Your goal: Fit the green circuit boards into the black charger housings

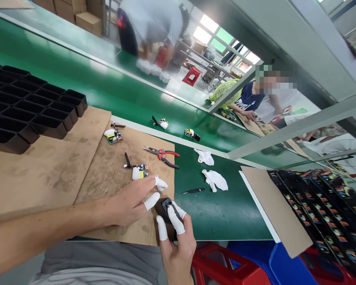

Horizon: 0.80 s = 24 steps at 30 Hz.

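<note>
My right hand [178, 241], with white finger cots on its fingertips, is closed around a small black plastic housing [163, 207] near the front edge of the cardboard mat [118, 158]. My left hand [133, 202], also in finger cots, rests on the mat with its fingers pressed against the same black housing. Just beyond my left hand lies a small circuit board with a white part and black lead [138, 171]. Another such board [114, 135] lies farther back on the mat. Red-handled pliers [163, 154] lie beside them.
A black compartment tray [26, 107] sits at the left. Black tweezers [194, 190] and two white gloves [215, 179] lie on the green bench. More boards [191, 133] ride the green conveyor [106, 85]. Trays of boards [323, 213] stand right. Other people work beyond.
</note>
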Tool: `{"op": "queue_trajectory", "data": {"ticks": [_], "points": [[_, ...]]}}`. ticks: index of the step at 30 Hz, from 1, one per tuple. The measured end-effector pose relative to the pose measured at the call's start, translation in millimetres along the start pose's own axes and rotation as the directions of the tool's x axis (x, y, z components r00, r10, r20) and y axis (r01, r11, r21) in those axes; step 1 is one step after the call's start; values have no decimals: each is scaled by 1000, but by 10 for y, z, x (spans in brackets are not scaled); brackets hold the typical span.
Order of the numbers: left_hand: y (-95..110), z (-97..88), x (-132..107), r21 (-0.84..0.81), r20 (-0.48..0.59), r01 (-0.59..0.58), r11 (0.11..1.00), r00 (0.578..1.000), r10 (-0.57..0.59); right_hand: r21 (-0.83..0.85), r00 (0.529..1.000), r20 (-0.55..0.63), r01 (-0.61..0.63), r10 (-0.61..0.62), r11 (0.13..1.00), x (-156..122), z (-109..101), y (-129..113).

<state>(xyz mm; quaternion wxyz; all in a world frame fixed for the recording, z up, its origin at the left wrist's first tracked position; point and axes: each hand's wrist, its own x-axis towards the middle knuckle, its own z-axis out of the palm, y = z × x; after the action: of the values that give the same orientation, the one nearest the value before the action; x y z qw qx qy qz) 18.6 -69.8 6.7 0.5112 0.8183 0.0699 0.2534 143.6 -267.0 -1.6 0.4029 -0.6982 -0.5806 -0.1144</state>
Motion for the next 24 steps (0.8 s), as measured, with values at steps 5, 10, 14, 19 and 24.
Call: {"op": "queue_trajectory", "data": {"ticks": [5,10,14,19,24], "points": [[9,-8,-5,7,-2,-11,1000,1000,11,2,998,-56,35,-35,999,95,-108,-90],[21,-14,2,17,-31,-3,1000,999,4,32,992,-129,11,-7,999,147,-62,-153],[6,7,9,11,-65,2,1000,998,-1,42,999,-10,-46,47,998,43,64,-47],[5,13,-6,17,-74,7,1000,997,-6,27,999,-23,-22,23,999,43,46,-40],[35,-14,-13,16,-62,24,1000,998,-23,33,987,-158,15,-10,999,156,-61,-152]]}}
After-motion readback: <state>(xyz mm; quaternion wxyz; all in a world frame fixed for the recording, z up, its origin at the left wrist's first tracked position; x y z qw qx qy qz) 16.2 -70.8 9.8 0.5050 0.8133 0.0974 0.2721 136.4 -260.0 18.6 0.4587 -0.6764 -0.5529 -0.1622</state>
